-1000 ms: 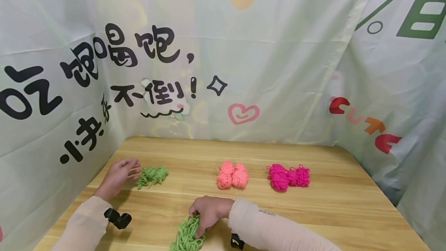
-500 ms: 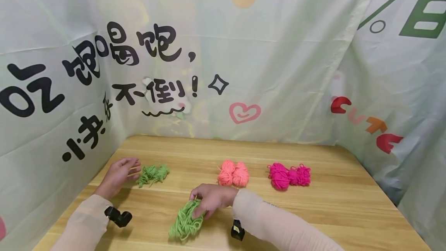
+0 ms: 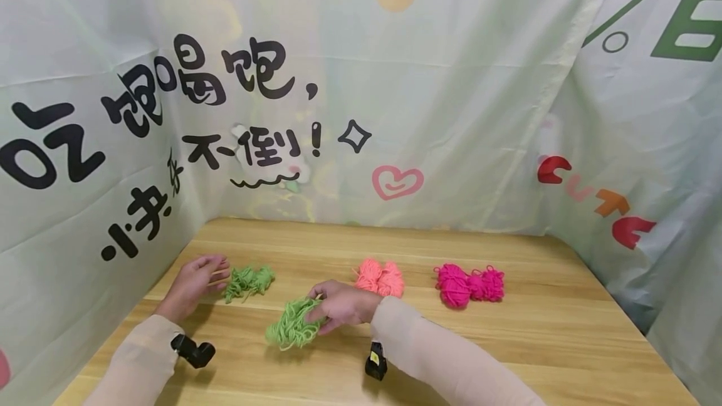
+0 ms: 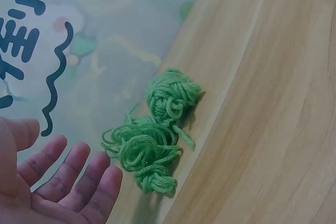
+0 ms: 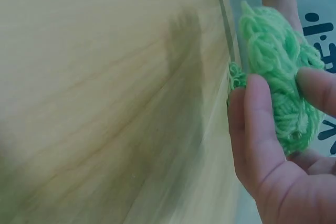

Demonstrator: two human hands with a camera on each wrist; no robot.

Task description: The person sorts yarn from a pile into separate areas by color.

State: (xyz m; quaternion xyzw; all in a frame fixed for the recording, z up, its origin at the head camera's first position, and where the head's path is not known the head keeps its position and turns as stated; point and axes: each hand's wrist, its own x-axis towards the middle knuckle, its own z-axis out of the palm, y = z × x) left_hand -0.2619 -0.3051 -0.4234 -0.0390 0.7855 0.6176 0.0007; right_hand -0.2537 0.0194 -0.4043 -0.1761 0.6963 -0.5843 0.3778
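My right hand [image 3: 343, 304] pinches a light green yarn bundle [image 3: 294, 324] between thumb and fingers, raised above the table. In the right wrist view the loose strands of that bundle [image 5: 278, 72] bulge out past the fingertips. My left hand [image 3: 194, 282] is beside a darker green yarn bundle [image 3: 248, 283] at the table's left, its fingers relaxed and holding nothing. The left wrist view shows this bundle [image 4: 152, 135] lying on the wood, a small gap from the fingertips of the left hand [image 4: 63, 182].
A coral yarn bundle [image 3: 379, 277] lies mid-table, partly behind the right hand. Further right is a magenta yarn bundle [image 3: 469, 285]. The wooden table [image 3: 507, 343] meets a printed cloth [image 3: 451, 111] at the back and sides.
The right hand has carried the light green yarn away from the table's front edge, up and slightly left towards the darker green bundle. The left hand has stayed in place.
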